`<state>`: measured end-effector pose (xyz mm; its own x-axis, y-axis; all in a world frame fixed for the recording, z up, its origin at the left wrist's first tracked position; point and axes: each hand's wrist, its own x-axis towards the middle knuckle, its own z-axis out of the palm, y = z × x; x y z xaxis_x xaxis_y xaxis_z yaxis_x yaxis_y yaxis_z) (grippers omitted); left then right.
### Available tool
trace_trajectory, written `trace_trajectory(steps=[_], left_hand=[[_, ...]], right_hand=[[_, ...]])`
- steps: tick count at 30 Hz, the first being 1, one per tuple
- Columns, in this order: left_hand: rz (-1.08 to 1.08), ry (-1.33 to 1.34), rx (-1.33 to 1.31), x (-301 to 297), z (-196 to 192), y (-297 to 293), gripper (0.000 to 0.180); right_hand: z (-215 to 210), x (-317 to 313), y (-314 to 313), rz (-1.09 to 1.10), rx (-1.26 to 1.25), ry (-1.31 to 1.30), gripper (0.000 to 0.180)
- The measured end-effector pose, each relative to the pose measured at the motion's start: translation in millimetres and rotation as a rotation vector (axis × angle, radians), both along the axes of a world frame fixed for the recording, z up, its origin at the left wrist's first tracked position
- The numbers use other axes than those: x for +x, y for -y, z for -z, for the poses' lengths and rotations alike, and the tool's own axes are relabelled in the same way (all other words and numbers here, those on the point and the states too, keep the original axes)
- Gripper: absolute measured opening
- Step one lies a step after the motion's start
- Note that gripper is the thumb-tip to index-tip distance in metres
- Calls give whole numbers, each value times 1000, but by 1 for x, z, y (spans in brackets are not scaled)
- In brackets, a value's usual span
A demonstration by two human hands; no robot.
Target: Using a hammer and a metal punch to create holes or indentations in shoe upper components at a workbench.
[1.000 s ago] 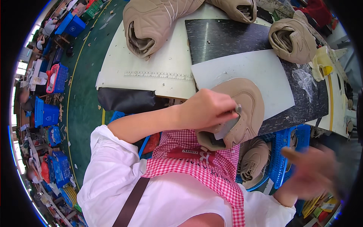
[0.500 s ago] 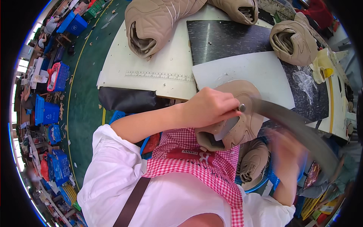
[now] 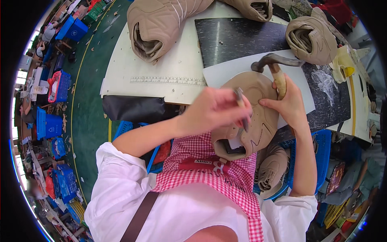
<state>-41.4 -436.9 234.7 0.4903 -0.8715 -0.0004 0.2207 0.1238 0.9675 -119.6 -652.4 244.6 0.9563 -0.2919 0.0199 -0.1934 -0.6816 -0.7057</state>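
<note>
Beige shoe upper (image 3: 258, 117) is held upside down above the lap, just in front of the tabletop (image 3: 161, 76) edge. The left hand (image 3: 215, 111) is clenched over its near side, and a thin grey metal tool (image 3: 241, 105) is pinched in that grip against the sole area. The right hand (image 3: 288, 105) is wrapped around the wooden handle of a hammer (image 3: 276, 68), whose dark metal head is raised just above the shoe's far end; its fingertips touch the upper. A red-checked apron (image 3: 209, 169) lies beneath. More beige uppers (image 3: 161, 24) are stacked on the white and black cutting mats (image 3: 238, 38) farther back. Blue crates (image 3: 50, 127) stand on the green floor at left.
</note>
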Motion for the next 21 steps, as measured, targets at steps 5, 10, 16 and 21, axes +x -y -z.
trace_trajectory(steps=[5, 10, 16, 21], left_hand=[[169, 501, 122, -9, 19, 8, 9], [171, 74, 110, -6, 24, 13, 10], [228, 467, 86, -5, 20, 6, 9], [204, 1211, -83, -16, 12, 11, 8]], right_hand=[[3, -1, -9, -18, 15, 35, 42], [14, -17, -8, 80, -284, 300, 37], [-62, -78, -8, 547, -55, 475, 21], [-107, -158, 2, -99, 55, 439, 29]])
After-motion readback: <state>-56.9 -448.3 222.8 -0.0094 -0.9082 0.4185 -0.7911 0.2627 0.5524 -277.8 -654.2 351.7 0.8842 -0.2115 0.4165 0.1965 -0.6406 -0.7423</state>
